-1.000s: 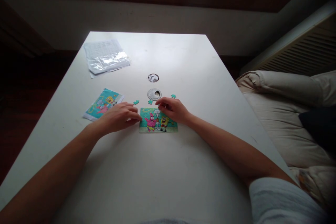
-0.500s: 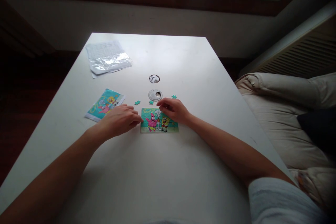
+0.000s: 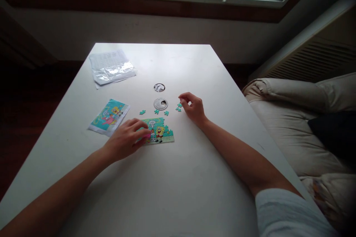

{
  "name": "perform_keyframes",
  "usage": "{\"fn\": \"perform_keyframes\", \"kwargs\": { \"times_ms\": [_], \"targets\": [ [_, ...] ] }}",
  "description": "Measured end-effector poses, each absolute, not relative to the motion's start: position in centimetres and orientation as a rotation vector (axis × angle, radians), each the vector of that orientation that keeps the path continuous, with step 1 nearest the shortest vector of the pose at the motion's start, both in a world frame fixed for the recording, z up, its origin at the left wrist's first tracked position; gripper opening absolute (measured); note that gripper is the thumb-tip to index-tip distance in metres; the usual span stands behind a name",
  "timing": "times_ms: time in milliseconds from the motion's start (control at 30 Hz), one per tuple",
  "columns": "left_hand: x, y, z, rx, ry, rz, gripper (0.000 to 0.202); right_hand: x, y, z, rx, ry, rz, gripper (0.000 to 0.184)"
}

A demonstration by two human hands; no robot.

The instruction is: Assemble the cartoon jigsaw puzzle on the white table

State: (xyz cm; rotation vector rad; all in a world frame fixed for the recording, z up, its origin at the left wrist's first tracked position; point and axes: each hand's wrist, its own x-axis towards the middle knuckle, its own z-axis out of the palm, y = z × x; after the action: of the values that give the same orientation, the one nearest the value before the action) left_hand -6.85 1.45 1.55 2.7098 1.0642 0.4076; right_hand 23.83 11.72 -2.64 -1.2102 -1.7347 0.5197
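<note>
A mostly assembled cartoon jigsaw puzzle lies on the white table, with a jagged gap at its upper right corner. My left hand rests over the puzzle's left part, fingers spread and covering the pink figure there. Beyond the puzzle's far edge are loose jigsaw pieces, turquoise and scattered in a rough row. To the right, my right hand hovers by a small cluster of pieces. Its thumb and forefinger are pinched together; whatever sits between them is too small to make out.
A printed picture sheet in a sleeve lies left of the puzzle. Papers in a clear plastic bag are at the far left of the table. Two round holes sit mid-table, one with a grey cover. A beige sofa stands at right.
My right hand has moved off the puzzle to the right, uncovering its gapped corner and a loose piece. My left hand now reaches further over the puzzle's left side. The view has shifted slightly.
</note>
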Motion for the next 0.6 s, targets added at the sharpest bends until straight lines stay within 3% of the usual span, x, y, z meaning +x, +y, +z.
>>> {"fn": "perform_keyframes", "kwargs": {
  "times_ms": [167, 333, 433, 600],
  "targets": [
    [-4.5, 0.6, -0.1, 2.738, 0.971, 0.383, 0.05, 26.8, 13.8, -2.7, -1.343, -1.928, 0.447, 0.014],
    [-4.3, 0.6, -1.5, 2.72, 0.969, 0.156, 0.08, 29.5, 15.0, -1.9, -1.337, -2.11, 0.718, 0.017],
    [-4.4, 0.8, -1.3, 2.649, 0.962, 0.122, 0.084, 29.9, 15.0, -1.7, -1.196, -2.241, 0.797, 0.018],
    [-5.2, 1.2, 0.6, 2.479, 0.939, 0.133, 0.079, 29.1, 14.7, -2.2, -1.11, -2.349, 0.659, 0.022]
  ]
}}
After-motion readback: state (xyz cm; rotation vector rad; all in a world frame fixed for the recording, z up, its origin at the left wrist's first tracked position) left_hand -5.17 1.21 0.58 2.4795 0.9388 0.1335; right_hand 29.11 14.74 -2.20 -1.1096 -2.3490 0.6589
